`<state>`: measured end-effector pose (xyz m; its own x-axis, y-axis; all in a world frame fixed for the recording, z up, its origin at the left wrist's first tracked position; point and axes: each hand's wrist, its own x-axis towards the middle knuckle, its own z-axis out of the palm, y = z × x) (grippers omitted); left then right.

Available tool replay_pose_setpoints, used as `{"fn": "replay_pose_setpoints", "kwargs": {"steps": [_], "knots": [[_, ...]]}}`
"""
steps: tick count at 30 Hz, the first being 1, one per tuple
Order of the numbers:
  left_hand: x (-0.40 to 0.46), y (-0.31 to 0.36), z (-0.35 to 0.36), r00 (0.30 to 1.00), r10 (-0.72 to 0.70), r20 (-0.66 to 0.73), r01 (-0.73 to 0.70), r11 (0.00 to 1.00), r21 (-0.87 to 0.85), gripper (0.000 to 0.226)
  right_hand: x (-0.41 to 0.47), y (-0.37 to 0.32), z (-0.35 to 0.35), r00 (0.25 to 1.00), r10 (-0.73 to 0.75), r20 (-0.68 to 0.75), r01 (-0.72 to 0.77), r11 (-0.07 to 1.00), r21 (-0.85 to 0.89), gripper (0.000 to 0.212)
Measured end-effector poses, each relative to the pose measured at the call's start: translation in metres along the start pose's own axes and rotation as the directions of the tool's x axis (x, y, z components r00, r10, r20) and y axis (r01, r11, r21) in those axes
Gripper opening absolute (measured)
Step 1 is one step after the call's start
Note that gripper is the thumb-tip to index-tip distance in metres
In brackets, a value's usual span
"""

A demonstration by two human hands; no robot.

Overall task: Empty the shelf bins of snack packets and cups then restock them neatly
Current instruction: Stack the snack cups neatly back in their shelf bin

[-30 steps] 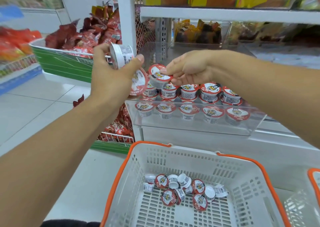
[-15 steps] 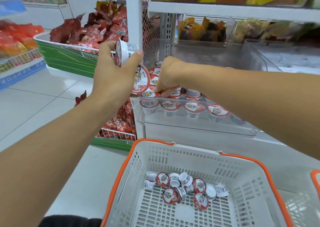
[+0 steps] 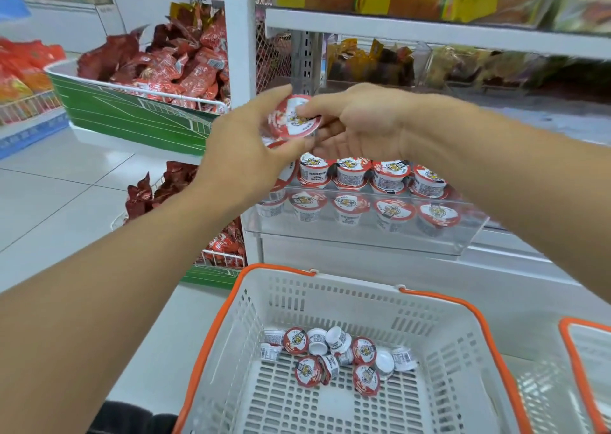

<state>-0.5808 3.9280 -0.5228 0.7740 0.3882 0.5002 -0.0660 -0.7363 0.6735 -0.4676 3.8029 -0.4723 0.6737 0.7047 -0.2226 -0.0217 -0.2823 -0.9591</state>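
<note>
Mid-frame, the left hand grips a red-lidded cup, which the right hand pinches too. The clear shelf bin below already holds two neat rows; about a dozen cups remain in the basket, so restocking looks well underway.

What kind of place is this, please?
Most likely a small shop: a shelf bin of sealed cups, a shopping basket, and a display bin of red snack packets.
</note>
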Motion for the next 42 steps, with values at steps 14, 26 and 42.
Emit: {"fn": "replay_pose_setpoints", "kwargs": {"steps": [14,26,42], "knots": [[0.001,-0.006,-0.002,0.958,-0.287,-0.018,0.274,0.931,-0.241,0.049,0.024,0.026,0.009,0.956,0.142,-0.257,-0.269,0.773,-0.574,0.033],[0.003,0.016,0.020,0.929,-0.334,0.158,0.361,0.729,-0.582,0.021,-0.027,-0.009,-0.025,0.999,-0.010,0.051,0.020,0.981,-0.195,0.026],[-0.007,0.000,0.021,0.847,-0.007,0.532,-0.288,0.835,0.469,0.046,-0.008,0.036,-0.042,0.942,0.223,-0.251,-0.320,0.823,-0.470,0.025]]}}
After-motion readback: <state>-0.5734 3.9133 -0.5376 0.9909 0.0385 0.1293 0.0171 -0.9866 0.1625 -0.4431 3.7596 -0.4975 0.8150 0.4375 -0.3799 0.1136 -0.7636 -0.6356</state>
